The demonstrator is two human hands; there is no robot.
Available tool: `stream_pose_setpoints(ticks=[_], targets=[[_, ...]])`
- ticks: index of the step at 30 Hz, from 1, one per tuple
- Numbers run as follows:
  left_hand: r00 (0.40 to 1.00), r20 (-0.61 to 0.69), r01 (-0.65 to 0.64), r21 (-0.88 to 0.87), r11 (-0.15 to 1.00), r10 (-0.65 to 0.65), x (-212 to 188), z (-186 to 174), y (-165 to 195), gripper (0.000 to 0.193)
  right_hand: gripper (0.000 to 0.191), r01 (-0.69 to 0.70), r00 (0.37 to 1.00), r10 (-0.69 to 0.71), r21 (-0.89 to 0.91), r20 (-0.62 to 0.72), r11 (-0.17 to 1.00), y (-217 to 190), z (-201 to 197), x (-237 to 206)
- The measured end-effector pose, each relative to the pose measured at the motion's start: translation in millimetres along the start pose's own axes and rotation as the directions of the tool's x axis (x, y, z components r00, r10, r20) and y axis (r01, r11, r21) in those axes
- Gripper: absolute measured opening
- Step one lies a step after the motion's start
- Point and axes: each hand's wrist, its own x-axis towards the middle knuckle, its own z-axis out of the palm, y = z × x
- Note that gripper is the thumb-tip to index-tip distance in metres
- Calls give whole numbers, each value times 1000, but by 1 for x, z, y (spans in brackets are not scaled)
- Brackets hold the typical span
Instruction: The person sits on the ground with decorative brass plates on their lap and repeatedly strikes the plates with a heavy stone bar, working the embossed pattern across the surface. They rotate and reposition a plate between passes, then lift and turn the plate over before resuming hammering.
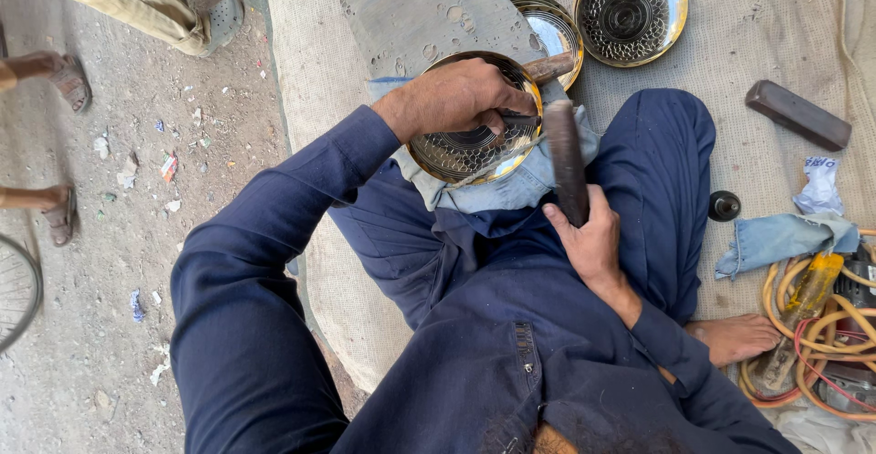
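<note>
Right hand (591, 235) was clenched on a dark tool (565, 157); at frame centre, the brass plate (456, 157) was gripped by the left hand (456, 98).

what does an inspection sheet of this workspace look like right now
surface: burlap mat on dirt ground; grey slab ahead.
job's things: round brass dish on a denim cloth over the lap; wooden-handled tool across its rim.
clutter: two more brass dishes, dark bar, small black knob, blue rag.
hands: left hand grips the dish rim; right hand grips the tool handle.
cables: coiled orange hose and red wire by a bare foot.
surroundings: littered dirt, bystanders' sandalled feet, a wheel's edge.
</note>
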Motion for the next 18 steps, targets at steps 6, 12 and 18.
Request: stream_pose_setpoints(ticks=[6,12,18], targets=[[999,41,12,25,1000,-13,2,-4,3,51,37,-20,1000,19,58,10,998,0,2,-2],[999,36,9,4,1000,-9,0,-6,3,49,37,-16,1000,15,75,14,997,4,3,-2],[999,22,-33,2,999,33,-1,-5,1,52,39,12,1000,-14,50,24,999,4,3,-3]])
